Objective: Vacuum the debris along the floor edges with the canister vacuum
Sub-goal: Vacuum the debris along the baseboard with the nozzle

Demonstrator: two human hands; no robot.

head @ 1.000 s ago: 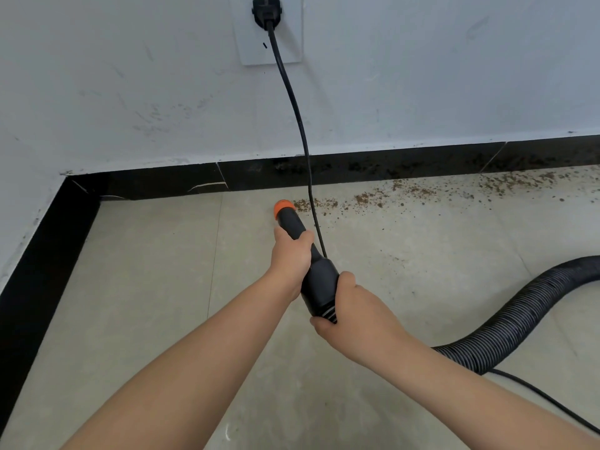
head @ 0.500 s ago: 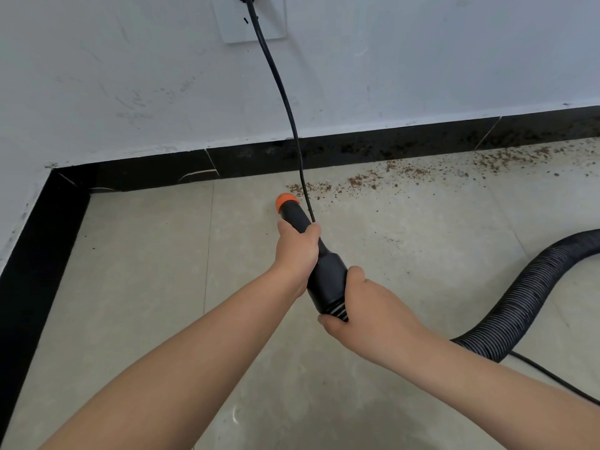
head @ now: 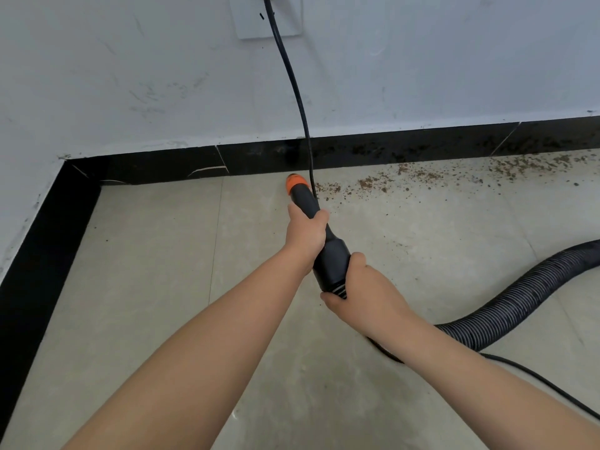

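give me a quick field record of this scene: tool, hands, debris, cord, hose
tool: black vacuum nozzle with orange tip near the black baseboard
left hand: grips the nozzle nearer the tip
right hand: grips the nozzle's rear end at the hose joint
debris: brown crumbs along the baseboard, right of the tip
cord: hangs from the wall outlet, crossing beside the nozzle
hose: ribbed, curving away on the right

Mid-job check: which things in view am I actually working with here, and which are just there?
In use:
- nozzle, orange tip near the baseboard
- left hand and right hand, both gripping it
- hose
- debris along the edge

Just there:
- power cord
- wall socket
- baseboard
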